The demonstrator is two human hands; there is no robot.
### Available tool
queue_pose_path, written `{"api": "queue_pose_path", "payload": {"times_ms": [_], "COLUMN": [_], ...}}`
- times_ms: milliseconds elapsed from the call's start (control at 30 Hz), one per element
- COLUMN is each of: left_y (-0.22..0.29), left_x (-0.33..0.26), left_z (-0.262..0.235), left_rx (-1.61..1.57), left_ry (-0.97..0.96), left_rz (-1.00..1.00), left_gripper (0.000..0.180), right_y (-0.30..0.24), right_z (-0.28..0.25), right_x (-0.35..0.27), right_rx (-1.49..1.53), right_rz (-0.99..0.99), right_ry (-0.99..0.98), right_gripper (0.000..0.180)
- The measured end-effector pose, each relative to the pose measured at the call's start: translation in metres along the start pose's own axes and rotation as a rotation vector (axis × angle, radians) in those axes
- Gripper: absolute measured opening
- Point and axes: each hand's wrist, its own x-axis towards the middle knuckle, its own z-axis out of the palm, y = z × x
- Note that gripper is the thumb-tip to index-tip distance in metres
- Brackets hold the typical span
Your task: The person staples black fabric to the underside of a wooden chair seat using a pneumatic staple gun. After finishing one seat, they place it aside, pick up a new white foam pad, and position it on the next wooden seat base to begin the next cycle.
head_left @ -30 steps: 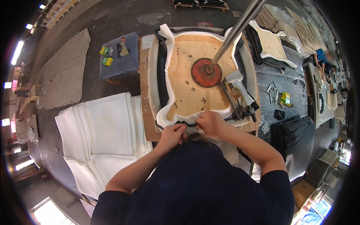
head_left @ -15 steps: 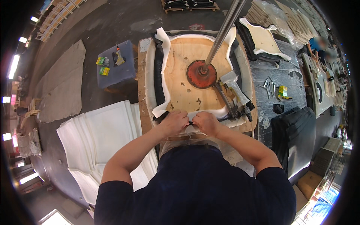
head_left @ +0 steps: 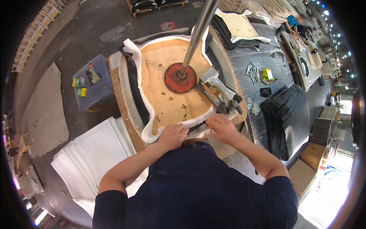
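A plywood seat panel (head_left: pixel 154 61) lies before me, edged with white foam padding (head_left: pixel 138 72) and black fabric (head_left: pixel 134 84). At its near edge my left hand (head_left: pixel 174 136) is closed on the black fabric. My right hand (head_left: pixel 223 128) pinches the same fabric further right, and a dark strip of it shows between the hands. A red round disc (head_left: pixel 170 79) on a slanted metal pole (head_left: pixel 198 32) rests on the plywood. Just beyond my right hand a staple gun (head_left: pixel 219 91) lies over the panel's right corner.
White sheets (head_left: pixel 97 154) are stacked at left, near a blue-grey covered stool (head_left: pixel 100 82) holding a tool and small boxes. On the right table stand another padded panel (head_left: pixel 238 27), metal strips (head_left: pixel 251 72), a yellow box (head_left: pixel 268 74) and black fabric sheets (head_left: pixel 282 118). A co-worker (head_left: pixel 292 22) is far right.
My hands have moved apart along the near edge, the right one going rightward, so more black fabric shows between them. The whole view has turned, shifting the panel leftward.
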Motion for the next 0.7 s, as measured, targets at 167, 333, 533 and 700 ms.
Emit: {"api": "queue_pose_path", "payload": {"times_ms": [167, 333, 533, 700], "left_y": [0.022, 0.020, 0.016, 0.002], "left_x": [0.052, 0.063, 0.068, 0.078], "left_z": [0.016, 0.013, 0.004, 0.002], "left_rx": [-0.050, 0.020, 0.045, 0.021], "left_ry": [0.056, -0.085, -0.202, -0.239], "left_rz": [-0.075, -0.214, -0.196, -0.002], "left_gripper": [0.018, 0.020, 0.020, 0.017], "right_y": [0.017, 0.029, 0.033, 0.038], "right_z": [-0.012, -0.018, 0.004, 0.013], "right_x": [0.011, 0.029, 0.042, 0.039], "right_rx": [-0.042, -0.171, -0.298, -0.153], "right_rz": [-0.014, -0.211, -0.342, -0.299], "right_ry": [-0.165, -0.352, -0.460, -0.422], "right_gripper": [0.019, 0.009, 0.006, 0.007]}}
